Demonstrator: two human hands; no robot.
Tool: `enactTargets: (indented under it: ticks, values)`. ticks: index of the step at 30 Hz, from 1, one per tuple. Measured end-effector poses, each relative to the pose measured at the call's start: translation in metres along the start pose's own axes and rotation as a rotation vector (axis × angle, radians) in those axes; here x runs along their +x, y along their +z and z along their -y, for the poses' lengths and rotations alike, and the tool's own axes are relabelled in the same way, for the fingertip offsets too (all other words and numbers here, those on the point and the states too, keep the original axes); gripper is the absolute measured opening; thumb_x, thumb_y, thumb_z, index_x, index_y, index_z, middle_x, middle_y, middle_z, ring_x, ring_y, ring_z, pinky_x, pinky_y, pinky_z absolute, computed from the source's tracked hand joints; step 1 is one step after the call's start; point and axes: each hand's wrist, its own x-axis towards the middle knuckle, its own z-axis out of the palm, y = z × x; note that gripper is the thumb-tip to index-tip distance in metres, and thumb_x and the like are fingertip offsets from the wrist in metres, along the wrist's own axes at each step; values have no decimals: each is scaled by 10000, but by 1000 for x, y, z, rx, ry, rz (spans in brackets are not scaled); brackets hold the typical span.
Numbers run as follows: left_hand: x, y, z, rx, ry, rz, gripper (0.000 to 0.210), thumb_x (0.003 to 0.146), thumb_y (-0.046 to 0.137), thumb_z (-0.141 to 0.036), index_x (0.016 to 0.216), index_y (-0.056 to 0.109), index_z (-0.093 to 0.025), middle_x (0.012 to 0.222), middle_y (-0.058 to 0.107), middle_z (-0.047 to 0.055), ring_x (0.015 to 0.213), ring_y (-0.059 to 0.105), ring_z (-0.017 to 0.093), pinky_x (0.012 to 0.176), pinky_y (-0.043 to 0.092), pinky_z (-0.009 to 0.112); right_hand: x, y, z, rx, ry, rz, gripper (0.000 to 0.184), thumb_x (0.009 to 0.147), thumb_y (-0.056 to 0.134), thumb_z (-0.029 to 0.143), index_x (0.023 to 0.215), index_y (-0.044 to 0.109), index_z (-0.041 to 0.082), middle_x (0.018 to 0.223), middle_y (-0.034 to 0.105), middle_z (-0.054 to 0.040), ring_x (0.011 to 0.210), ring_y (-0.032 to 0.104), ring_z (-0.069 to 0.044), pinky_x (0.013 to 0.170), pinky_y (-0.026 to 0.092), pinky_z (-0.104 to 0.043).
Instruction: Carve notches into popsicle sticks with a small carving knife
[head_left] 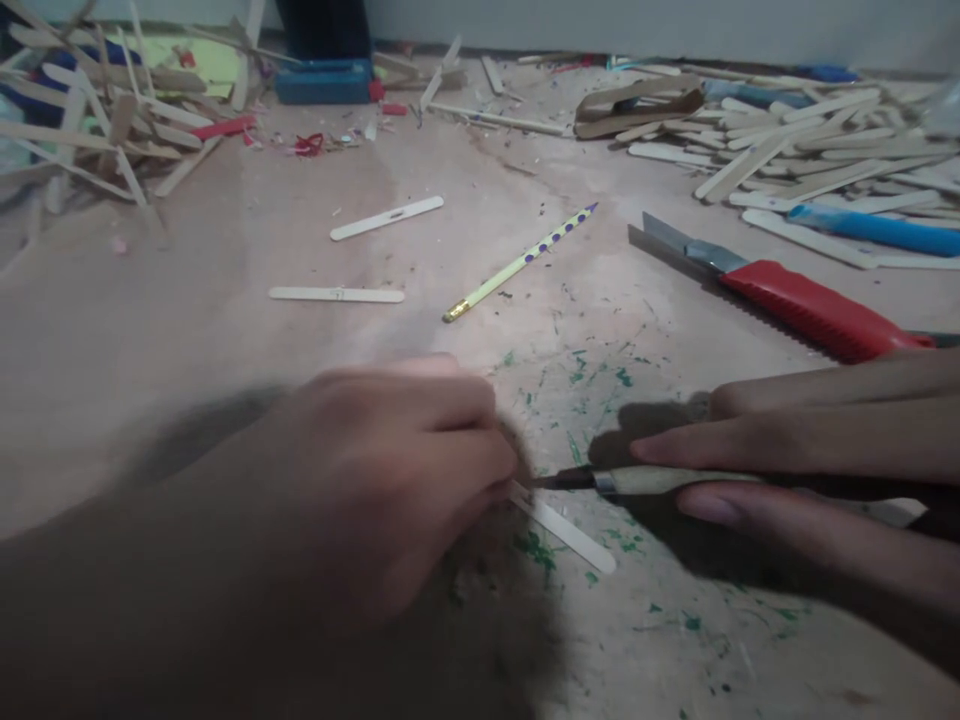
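Note:
My left hand [405, 470] is closed, pressing a wooden popsicle stick [574, 537] down on the table. The stick's rounded end sticks out toward the lower right, and the rest is hidden beneath my fingers. Between the thumb and fingers of my right hand [787, 450] lies a carving tool [637, 481] with a pale wooden handle, a metal collar and a dark blade. Its tip points left and comes close to the stick beside my left fingertips; whether they touch I cannot tell. Two more popsicle sticks, one upper [388, 218] and one lower [337, 295], lie beyond my left hand, each with a small mark mid-length.
A yellow pencil [525, 260] with purple dots lies mid-table. To its right rests a red-handled cutter [817, 307], blade out. Piles of sticks stand at the back left [112, 120] and right [810, 150], near a blue box-like object [324, 82]. Green specks mark the tabletop [480, 200].

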Motion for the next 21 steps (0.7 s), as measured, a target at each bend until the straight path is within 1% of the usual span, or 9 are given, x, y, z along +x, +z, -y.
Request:
enactTargets:
  ticks: [3, 5, 7, 9, 10, 12, 14, 19, 21]
  values:
    - [-2, -2, 0, 46, 0, -12, 387, 1319, 569, -196, 1155, 906, -294, 1192, 936, -1, 972, 850, 206, 825, 597, 378, -5, 8, -4, -80, -49, -18, 451, 928, 1092, 719, 1362, 1009, 626, 1013, 965, -18, 1000, 962, -454, 575, 752, -500]
    - [-1, -3, 2, 45, 17, -11, 437, 1332, 534, -206, 1110, 902, -286, 1208, 936, 7, 982, 844, 206, 839, 589, 383, -7, 13, -5, -132, -88, -31, 485, 900, 1108, 726, 1364, 1010, 628, 968, 950, -16, 1009, 960, -452, 570, 751, -491]
    - [1, -3, 4, 3, 29, -5, 458, 1318, 526, -168, 1071, 899, -266, 1197, 931, 14, 991, 843, 199, 854, 595, 374, -7, 13, -6, -176, -123, -58, 495, 913, 1100, 717, 1391, 1004, 632, 957, 946, -9, 1017, 962, -446, 576, 758, -482]
    - [2, -1, 4, -41, 25, -14, 474, 1331, 522, -163, 1068, 909, -244, 1163, 919, 22, 987, 842, 194, 854, 602, 367, -6, 11, -5, -200, -140, -95, 477, 978, 1054, 704, 1445, 988, 632, 992, 959, 4, 1014, 968, -430, 591, 772, -473]
    - [3, 0, 4, -52, 20, -21, 480, 1346, 522, -181, 1081, 918, -234, 1147, 914, 24, 977, 839, 192, 852, 606, 365, -6, 9, -4, -198, -134, -112, 437, 1045, 999, 693, 1477, 976, 630, 1039, 974, 16, 1009, 974, -412, 610, 784, -464]
    - [3, 2, 3, -48, 2, -31, 481, 1369, 522, -211, 1119, 933, -228, 1142, 907, 21, 972, 833, 187, 848, 605, 362, -5, 5, -2, -173, -116, -138, 339, 1197, 835, 665, 1515, 947, 633, 1162, 1001, 58, 985, 982, -351, 661, 803, -426]
    - [2, 3, 2, -30, -1, -29, 480, 1378, 521, -222, 1144, 939, -239, 1149, 903, 13, 981, 829, 183, 857, 602, 354, -4, 2, 0, -157, -103, -121, 311, 1294, 702, 620, 1511, 924, 636, 1254, 1007, 100, 975, 986, -290, 688, 800, -374]
    - [2, 2, 3, -13, -3, -30, 498, 1381, 522, -217, 1103, 932, -266, 1115, 885, -6, 999, 832, 169, 873, 592, 319, -1, 1, 4, -163, -120, -70, 293, 1339, 639, 570, 1483, 891, 610, 1283, 1002, 113, 1007, 988, -249, 743, 797, -329]
    - [3, 2, 4, -24, -5, -42, 511, 1366, 512, -178, 1086, 930, -267, 1094, 872, -11, 990, 827, 158, 854, 582, 304, -1, 2, 3, -172, -137, -71, 294, 1343, 638, 559, 1525, 865, 597, 1216, 993, 104, 953, 974, -218, 704, 773, -298]
